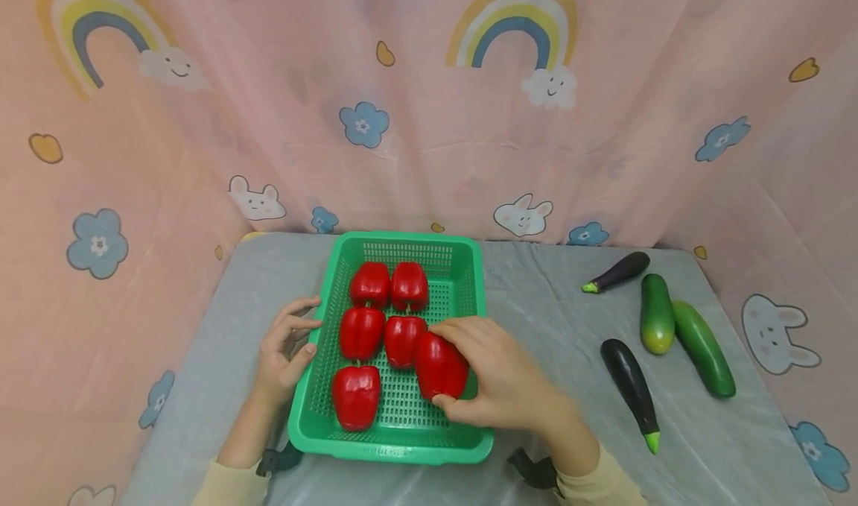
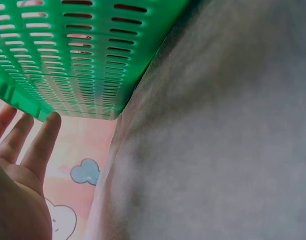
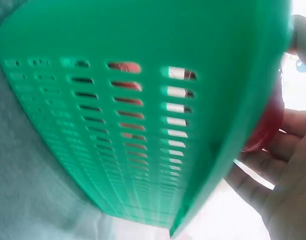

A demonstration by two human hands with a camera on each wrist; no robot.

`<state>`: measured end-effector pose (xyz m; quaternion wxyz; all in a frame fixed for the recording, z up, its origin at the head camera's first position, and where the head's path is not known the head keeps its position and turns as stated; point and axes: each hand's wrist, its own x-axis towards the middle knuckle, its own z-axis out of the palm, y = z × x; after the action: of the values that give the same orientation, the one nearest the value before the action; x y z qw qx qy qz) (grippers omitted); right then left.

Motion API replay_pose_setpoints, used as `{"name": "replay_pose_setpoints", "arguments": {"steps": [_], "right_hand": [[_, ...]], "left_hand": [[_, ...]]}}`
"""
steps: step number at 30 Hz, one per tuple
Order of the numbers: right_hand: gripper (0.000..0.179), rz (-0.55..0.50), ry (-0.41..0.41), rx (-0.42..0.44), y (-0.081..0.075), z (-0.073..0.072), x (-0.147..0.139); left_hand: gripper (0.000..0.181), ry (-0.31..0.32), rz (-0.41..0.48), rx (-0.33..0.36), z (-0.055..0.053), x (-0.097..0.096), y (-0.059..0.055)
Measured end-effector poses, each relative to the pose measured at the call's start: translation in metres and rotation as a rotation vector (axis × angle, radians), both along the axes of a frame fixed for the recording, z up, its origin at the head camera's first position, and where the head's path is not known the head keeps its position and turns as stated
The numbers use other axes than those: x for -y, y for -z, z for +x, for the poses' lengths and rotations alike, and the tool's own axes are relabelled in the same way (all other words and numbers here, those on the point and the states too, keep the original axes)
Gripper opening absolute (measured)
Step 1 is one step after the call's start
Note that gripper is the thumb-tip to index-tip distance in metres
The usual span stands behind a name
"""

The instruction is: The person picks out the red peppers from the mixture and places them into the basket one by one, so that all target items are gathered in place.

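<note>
A green plastic basket (image 1: 395, 450) with slotted walls stands on the table, holding several red bell peppers (image 1: 357, 397). My right hand (image 1: 499, 375) grips one red bell pepper (image 1: 440, 366) at the basket's right side, thumb at its near end and fingers over its far end. In the right wrist view that pepper (image 3: 265, 125) shows past the basket rim, partly hidden by it. My left hand (image 1: 288, 349) is at the basket's left rim, its fingers fairly straight and fingertips right at the edge. The left wrist view shows those fingertips (image 2: 52, 120) beside the rim.
To the right on the grey tablecloth (image 1: 536, 290) lie two eggplants, one farther back (image 1: 623, 270) and one nearer (image 1: 630, 383). A green cucumber-like vegetable (image 1: 657, 314) and a longer one (image 1: 704, 349) lie beside them. A pink patterned curtain (image 1: 415, 178) hangs behind the table.
</note>
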<state>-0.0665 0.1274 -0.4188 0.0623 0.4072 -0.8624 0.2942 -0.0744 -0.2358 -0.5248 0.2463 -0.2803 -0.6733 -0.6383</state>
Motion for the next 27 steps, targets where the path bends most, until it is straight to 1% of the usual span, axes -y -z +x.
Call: {"name": "replay_pose_setpoints", "arguments": {"steps": [7,14,21,27], "right_hand": [[0.081,-0.013,-0.03,0.013,0.006,0.002,0.01],[0.08,-0.014,-0.042,0.049,0.01,0.005,0.018],[0.075,0.0,-0.07,0.063,0.021,0.01,0.025],[0.075,-0.005,-0.075,0.068,0.024,0.011,0.03]], "left_hand": [[0.024,0.008,0.003,-0.007,-0.001,0.0,0.001],[0.022,0.004,-0.003,-0.025,-0.002,0.0,0.002],[0.022,0.007,-0.003,-0.02,-0.002,0.001,0.003],[0.023,0.004,-0.001,-0.013,-0.001,0.001,0.002]]}}
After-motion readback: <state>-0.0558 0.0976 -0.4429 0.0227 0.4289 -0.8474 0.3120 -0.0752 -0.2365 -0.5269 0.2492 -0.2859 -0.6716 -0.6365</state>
